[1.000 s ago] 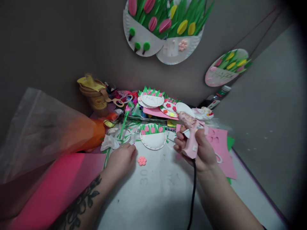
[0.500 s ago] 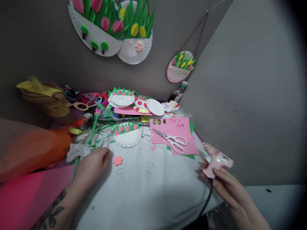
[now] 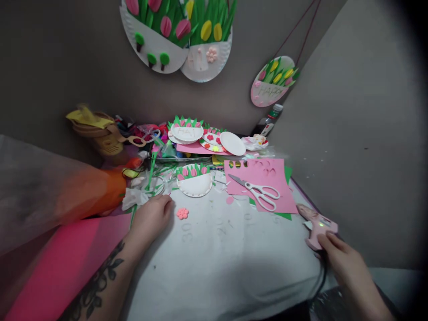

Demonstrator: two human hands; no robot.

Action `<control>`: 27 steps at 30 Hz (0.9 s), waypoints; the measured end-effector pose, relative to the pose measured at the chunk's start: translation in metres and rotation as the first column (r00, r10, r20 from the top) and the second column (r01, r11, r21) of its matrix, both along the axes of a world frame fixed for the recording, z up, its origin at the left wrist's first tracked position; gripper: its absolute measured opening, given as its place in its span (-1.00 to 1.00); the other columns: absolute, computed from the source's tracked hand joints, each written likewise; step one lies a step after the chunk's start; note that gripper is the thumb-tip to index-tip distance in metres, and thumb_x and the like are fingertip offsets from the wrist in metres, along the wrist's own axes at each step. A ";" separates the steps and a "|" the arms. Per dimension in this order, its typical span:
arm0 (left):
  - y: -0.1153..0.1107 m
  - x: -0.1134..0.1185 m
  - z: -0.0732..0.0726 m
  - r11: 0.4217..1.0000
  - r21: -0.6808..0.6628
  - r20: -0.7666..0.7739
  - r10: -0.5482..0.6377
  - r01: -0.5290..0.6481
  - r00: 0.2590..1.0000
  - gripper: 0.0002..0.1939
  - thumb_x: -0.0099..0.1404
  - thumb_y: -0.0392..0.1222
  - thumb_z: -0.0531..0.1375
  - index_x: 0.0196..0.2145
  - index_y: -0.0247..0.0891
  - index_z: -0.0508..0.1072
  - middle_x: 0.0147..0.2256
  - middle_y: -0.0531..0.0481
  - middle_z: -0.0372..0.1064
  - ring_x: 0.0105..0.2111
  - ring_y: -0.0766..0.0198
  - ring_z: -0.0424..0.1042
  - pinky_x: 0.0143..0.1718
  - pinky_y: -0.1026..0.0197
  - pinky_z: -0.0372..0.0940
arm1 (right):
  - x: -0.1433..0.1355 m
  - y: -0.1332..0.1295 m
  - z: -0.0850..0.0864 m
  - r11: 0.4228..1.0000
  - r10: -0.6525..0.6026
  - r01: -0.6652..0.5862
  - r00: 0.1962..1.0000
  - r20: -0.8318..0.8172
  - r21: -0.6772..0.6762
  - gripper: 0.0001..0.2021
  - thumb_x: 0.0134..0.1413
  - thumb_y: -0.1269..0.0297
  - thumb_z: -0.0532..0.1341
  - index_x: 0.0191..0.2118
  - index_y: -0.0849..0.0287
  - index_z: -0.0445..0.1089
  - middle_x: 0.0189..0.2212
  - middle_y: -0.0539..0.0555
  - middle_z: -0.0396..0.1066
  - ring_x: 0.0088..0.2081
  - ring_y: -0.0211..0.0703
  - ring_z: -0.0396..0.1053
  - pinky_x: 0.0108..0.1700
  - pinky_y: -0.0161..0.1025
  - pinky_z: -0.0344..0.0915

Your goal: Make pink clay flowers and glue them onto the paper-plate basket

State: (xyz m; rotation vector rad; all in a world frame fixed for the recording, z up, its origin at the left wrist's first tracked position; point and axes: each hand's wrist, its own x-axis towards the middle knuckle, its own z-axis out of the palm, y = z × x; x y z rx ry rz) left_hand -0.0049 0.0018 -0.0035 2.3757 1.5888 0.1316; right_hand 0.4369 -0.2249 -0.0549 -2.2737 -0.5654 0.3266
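My right hand (image 3: 337,249) is closed on a pink glue gun (image 3: 317,227) at the table's right edge; a black cord hangs from it. My left hand (image 3: 155,216) rests on the white table cover (image 3: 214,263) with its fingers curled in; what they hold, if anything, is hidden. Just right of it lies a coral foam flower (image 3: 182,213). Behind the flower sits a paper-plate pocket (image 3: 195,185) with green paper grass and pink tulips. White-handled scissors (image 3: 259,191) lie on a pink foam sheet (image 3: 240,178) with cut-outs.
Finished plates (image 3: 187,133), a blank plate (image 3: 233,143) and a bottle (image 3: 270,120) stand at the back. Flower plates (image 3: 207,62) hang on the wall. On the left are a cup holder (image 3: 105,140), an orange bag (image 3: 103,189) and pink sheets (image 3: 73,254).
The view has shifted, so the table and wall items appear further right. My right hand has lowered the glue gun slightly toward the table's right edge. My left hand stays beside the flower.
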 end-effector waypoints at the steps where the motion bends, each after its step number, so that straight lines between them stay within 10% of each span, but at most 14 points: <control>1: 0.000 0.000 0.000 1.000 0.006 0.002 0.001 -0.001 1.000 -0.70 0.36 -0.13 -0.09 -0.29 -0.22 0.40 -0.22 -0.08 0.45 -0.24 0.18 0.41 -0.35 0.23 0.15 | -0.002 0.001 0.007 0.987 -0.001 0.019 0.994 0.110 -0.158 -0.67 -0.26 0.00 0.22 -0.39 0.15 0.40 -0.50 0.18 0.40 -0.37 0.17 0.41 -0.36 0.00 0.34; 5: -0.001 0.000 -0.002 1.000 0.013 0.008 -0.009 0.008 1.000 -0.70 0.36 -0.13 -0.08 -0.27 -0.23 0.42 -0.23 -0.08 0.45 -0.23 0.18 0.41 -0.33 0.23 0.16 | -0.046 0.025 0.043 0.939 0.254 -0.089 0.833 0.492 -0.334 -0.55 -0.06 -0.06 0.08 -0.20 0.17 0.42 -0.41 0.32 0.38 -0.31 0.22 0.36 -0.37 0.01 0.25; 7: -0.001 0.000 -0.003 1.000 0.014 0.008 -0.019 0.019 1.000 -0.70 0.36 -0.15 -0.08 -0.27 -0.23 0.43 -0.23 -0.09 0.45 -0.22 0.17 0.42 -0.34 0.23 0.16 | -0.091 0.052 0.059 0.892 0.452 -0.387 0.771 0.449 -0.234 -0.60 0.01 -0.01 0.05 -0.21 0.16 0.43 -0.42 0.21 0.38 -0.39 0.06 0.35 -0.34 -0.05 0.28; 11: -0.002 0.000 -0.004 1.000 0.001 0.023 -0.029 0.029 0.999 -0.71 0.36 -0.16 -0.07 -0.25 -0.24 0.43 -0.22 -0.11 0.44 -0.19 0.16 0.42 -0.29 0.22 0.18 | -0.196 0.116 0.066 0.359 0.926 -0.927 0.339 0.166 -0.109 -0.74 0.16 0.22 0.08 -0.12 0.11 0.43 -0.29 0.11 0.40 -0.26 -0.11 0.39 -0.19 -0.19 0.31; 13: -0.003 -0.001 -0.004 1.000 -0.008 0.032 -0.022 0.022 0.999 -0.71 0.36 -0.16 -0.07 -0.24 -0.25 0.43 -0.22 -0.11 0.44 -0.20 0.17 0.42 -0.29 0.22 0.18 | -0.236 0.142 0.060 0.253 0.960 -0.959 0.233 0.155 -0.128 -0.72 0.14 0.31 0.12 -0.03 0.11 0.39 -0.22 0.11 0.38 -0.18 -0.10 0.38 -0.13 -0.19 0.30; 19: -0.003 -0.001 -0.005 1.000 -0.003 0.042 -0.017 0.017 0.999 -0.73 0.36 -0.18 -0.06 -0.23 -0.24 0.41 -0.23 -0.10 0.45 -0.22 0.15 0.43 -0.32 0.21 0.18 | -0.275 0.177 0.037 0.282 0.955 -0.910 0.237 0.177 -0.303 -0.49 0.07 0.19 0.22 0.16 0.11 0.20 -0.03 0.17 0.26 -0.03 0.01 0.30 -0.08 -0.14 0.25; 27: -0.003 0.000 -0.007 0.998 -0.017 0.017 -0.053 0.054 0.998 -0.75 0.36 -0.17 -0.04 -0.29 -0.24 0.40 -0.32 -0.07 0.43 -0.31 0.17 0.43 -0.39 0.21 0.14 | -0.274 0.183 0.033 0.220 0.972 -0.908 0.174 0.156 -0.357 -0.65 0.11 0.20 0.19 0.03 0.04 0.31 -0.16 0.08 0.25 -0.17 -0.09 0.33 -0.22 -0.24 0.19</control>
